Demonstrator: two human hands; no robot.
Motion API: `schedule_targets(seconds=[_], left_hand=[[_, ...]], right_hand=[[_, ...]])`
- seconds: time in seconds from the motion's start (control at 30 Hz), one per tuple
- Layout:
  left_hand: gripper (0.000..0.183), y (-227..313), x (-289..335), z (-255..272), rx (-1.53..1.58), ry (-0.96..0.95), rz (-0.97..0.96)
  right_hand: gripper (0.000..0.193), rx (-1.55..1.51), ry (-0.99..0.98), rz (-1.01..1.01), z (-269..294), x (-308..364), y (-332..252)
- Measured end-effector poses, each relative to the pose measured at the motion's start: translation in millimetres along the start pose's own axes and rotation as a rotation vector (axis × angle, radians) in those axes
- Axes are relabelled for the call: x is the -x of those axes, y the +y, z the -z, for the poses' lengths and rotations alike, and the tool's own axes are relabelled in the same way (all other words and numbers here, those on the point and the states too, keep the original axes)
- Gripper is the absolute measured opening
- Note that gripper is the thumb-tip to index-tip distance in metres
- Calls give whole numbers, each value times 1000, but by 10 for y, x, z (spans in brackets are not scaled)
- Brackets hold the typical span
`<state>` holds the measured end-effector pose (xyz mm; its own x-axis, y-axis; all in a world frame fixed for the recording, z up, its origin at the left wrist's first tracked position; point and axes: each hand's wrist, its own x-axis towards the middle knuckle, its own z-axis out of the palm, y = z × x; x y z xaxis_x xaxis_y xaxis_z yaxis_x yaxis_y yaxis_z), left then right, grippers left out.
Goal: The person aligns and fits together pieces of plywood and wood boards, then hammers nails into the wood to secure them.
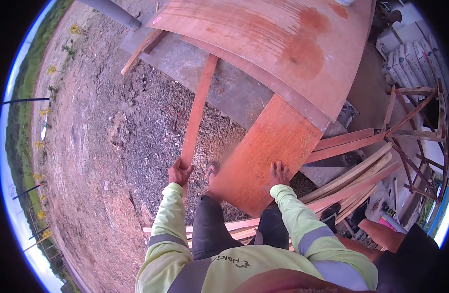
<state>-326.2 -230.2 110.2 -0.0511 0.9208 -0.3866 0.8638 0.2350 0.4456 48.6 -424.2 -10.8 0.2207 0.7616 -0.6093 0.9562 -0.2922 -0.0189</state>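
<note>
A long, narrow reddish wooden strip [199,110] runs away from me, its far end passing under a stack of sheets. My left hand [179,172] is closed round its near end. To the right lies a wide orange-red board [266,156], tilted toward my legs. On its upper face rests my right hand [279,174], fingers stretched out flat. The far end of this board also goes under the large reddish plywood sheet [263,34], which has dark wet-looking stains.
Loose lumber [351,180] is piled at right, by another person's legs [380,234]. Beyond stand a wooden frame [419,132] and stacked white sacks [412,61]. A grey post [112,12] rises at the far left edge of the concrete slab [178,63]. Gravel ground [97,136] spreads left.
</note>
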Motion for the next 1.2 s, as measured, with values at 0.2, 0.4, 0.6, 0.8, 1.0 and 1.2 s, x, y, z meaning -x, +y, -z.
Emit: schedule_targets(seconds=[0.2, 0.4, 0.6, 0.8, 1.0, 1.2], left_hand=[[41, 383, -777, -57, 95, -75, -162], [29, 481, -1738, -488, 124, -311, -326], [31, 527, -2035, -1070, 545, -548, -467], [38, 689, -1889, -1462, 507, -724, -515], [76, 338, -1793, -1700, 521, -523, -386], [57, -726, -2124, -615, -162, -611, -645]], right_hand=[[112, 116, 259, -55, -253, 18, -112], [103, -222, -53, -196, 509, 95, -312], [114, -221, -120, -249, 453, 116, -355], [116, -299, -92, -245, 345, 175, -304], [114, -349, 6, -199, 324, 93, -377], [115, -387, 12, -252, 351, 17, -490]])
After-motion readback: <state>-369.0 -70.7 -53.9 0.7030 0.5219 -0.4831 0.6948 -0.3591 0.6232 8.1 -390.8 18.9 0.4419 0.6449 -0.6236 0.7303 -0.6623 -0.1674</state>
